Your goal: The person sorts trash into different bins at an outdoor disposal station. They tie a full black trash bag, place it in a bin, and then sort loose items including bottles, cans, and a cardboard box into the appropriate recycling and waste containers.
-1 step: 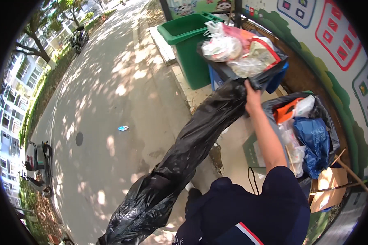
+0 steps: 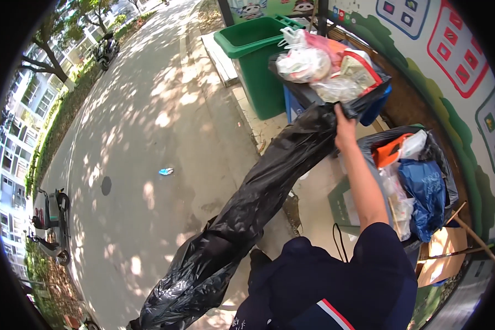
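My right hand (image 2: 344,129) is closed on the gathered upper end of a long black plastic garbage bag (image 2: 258,187). The bag, twisted and wrinkled, stretches from that hand down to the lower left of the view, where its far end meets the dark rim. My left hand does not show. Right beyond my right hand stands a blue bin (image 2: 375,110) lined with black plastic. It is heaped with white and pink plastic bags (image 2: 305,63) and a red-edged wrapper (image 2: 362,69).
A green wheeled bin (image 2: 261,82) stands open at the back. Nearer on the right, another lined bin holds a blue bag (image 2: 423,190) and orange plastic. Sticks and cardboard (image 2: 443,256) lie beside it. A printed board (image 2: 407,49) runs behind. Scooters (image 2: 52,225) park across the road.
The picture has shifted slightly, so the bins, my right hand and the garbage bag sit a little farther right. My right hand keeps its grip.
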Demonstrator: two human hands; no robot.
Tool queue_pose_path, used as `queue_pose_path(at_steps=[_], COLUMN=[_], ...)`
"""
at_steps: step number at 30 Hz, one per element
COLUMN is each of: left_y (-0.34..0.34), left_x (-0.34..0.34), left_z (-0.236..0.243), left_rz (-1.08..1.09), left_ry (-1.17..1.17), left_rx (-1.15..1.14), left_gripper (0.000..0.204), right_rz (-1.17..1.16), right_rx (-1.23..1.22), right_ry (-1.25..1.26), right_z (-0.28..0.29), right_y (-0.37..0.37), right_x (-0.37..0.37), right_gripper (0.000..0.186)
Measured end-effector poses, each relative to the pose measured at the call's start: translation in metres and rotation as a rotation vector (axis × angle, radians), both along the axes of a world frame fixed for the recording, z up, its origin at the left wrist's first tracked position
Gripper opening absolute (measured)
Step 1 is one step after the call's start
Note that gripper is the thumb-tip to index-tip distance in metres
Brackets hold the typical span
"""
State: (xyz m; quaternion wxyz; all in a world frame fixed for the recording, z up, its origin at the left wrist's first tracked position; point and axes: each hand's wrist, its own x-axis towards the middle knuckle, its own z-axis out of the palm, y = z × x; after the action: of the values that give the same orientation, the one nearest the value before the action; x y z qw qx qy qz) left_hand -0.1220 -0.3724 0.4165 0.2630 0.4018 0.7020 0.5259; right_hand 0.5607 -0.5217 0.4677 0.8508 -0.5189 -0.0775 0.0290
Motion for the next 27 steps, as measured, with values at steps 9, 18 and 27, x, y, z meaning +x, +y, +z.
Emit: queue_pose_path(at_steps=[9, 18, 27], left_y=[0.206, 0.332, 0.386], left_x=[0.019, 0.244, 0.365], left_z=[-0.042, -0.061, 0.067], left_rz=[-0.160, -0.958, -2.114], left_ry=[-0.069, -0.160, -0.239], left_rx=[0.030, -0.302, -0.089], left_gripper=[0.040, 0.035, 0.041], right_rz=[-0.164, 0.290, 1.563], right_rx=[-0.591, -0.718, -0.251], right_ry=[-0.431, -0.811, -0.731], right_z=[-0.011, 0.046, 0.044], right_y=[0.050, 0.179, 0.362], right_x=[0.018, -0.065, -0.127], right_gripper=[0.027, 0.039, 0.102])
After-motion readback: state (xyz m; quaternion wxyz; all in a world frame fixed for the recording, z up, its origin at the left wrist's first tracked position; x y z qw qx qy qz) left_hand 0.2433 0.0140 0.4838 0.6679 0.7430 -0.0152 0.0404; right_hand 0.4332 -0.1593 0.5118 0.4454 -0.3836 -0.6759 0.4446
